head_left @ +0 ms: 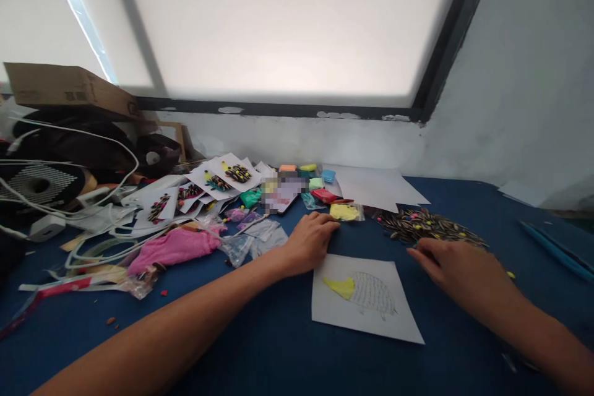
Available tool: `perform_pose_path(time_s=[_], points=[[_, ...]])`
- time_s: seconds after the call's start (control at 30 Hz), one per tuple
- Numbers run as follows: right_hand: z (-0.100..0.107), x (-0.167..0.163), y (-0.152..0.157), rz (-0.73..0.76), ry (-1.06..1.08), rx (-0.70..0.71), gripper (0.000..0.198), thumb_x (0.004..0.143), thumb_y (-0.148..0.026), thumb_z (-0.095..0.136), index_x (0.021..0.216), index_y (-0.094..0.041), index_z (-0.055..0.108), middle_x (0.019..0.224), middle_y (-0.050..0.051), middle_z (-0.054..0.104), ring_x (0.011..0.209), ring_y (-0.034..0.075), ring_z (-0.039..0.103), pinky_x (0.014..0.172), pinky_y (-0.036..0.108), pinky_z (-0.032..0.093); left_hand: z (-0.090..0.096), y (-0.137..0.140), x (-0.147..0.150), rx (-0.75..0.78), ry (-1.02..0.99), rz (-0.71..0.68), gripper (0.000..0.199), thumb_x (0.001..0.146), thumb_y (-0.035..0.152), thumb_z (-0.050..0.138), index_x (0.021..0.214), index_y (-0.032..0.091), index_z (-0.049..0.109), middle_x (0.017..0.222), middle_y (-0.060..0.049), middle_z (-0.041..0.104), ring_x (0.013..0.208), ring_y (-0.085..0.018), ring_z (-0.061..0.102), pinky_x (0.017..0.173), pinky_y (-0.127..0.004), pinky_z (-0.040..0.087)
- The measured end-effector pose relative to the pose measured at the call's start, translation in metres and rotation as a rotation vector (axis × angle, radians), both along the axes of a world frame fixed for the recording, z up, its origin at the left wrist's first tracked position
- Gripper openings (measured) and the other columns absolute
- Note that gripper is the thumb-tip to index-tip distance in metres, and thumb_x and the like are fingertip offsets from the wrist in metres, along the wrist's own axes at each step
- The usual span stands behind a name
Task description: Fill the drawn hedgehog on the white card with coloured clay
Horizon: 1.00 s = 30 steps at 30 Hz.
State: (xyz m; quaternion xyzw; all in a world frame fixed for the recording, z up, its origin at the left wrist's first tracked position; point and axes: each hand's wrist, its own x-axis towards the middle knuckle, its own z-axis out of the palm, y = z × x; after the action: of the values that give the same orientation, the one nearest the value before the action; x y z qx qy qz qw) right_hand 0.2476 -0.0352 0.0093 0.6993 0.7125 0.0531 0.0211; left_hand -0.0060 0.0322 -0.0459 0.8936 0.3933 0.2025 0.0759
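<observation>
Sunflower seeds [427,224] lie right of the frame's centre, the heap long sideways, just beyond the nearer right hand [457,260]; its fingers curl, left hand [312,240] fingers bend; whether either pinches, I cannot tell.

Blue table [273,346]: 1 drawing [374,294] (plus seeds [424,226]).

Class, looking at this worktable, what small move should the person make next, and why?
Probably pinch a little from the sunflower seed pile with the right hand: it is beside that pile, and the drawing has a yellow-filled head, while its body bears only drawn lines.
</observation>
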Motion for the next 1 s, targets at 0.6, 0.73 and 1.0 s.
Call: perform_pose_path(time_s=[0.6,0.73,1.0], points=[[0.018,0.047,-0.022,-0.205,0.006,-0.102,0.034,0.092,-0.031,0.042,0.060,-0.022,0.051,0.064,0.008,0.064,0.054,0.020,0.059,0.049,0.030,0.029,-0.003,-0.005,0.002,0.086,0.086,0.018,0.037,0.094,0.015,0.037,0.121,0.014,0.063,0.130,-0.011,0.058,0.116,-0.028,0.052,0.097,-0.043,0.043],[0.021,0.049,-0.031,-0.211,0.008,-0.104,0.028,0.091,-0.026,0.043,0.066,-0.022,0.054,0.066,0.009,0.066,0.056,0.021,0.060,0.049,0.031,0.032,-0.004,-0.004,0.001,0.098,0.092,0.017,0.037,0.094,0.015,0.038,0.122,0.014,0.063,0.130,-0.011,0.059,0.115,-0.028,0.052,0.096,-0.043,0.043],[0.006,0.034,-0.041,-0.110,0.041,-0.212,0.007,0.078,-0.025,0.062,0.073,-0.025,0.067,0.073,0.005,0.070,0.067,0.027,0.066,0.050,0.033,0.038,-0.004,-0.004,0.001,0.105,0.105,0.024,0.037,0.095,0.016,0.038,0.122,0.016,0.062,0.130,-0.009,0.059,0.114,-0.025,0.052,0.096,-0.040,0.043]])
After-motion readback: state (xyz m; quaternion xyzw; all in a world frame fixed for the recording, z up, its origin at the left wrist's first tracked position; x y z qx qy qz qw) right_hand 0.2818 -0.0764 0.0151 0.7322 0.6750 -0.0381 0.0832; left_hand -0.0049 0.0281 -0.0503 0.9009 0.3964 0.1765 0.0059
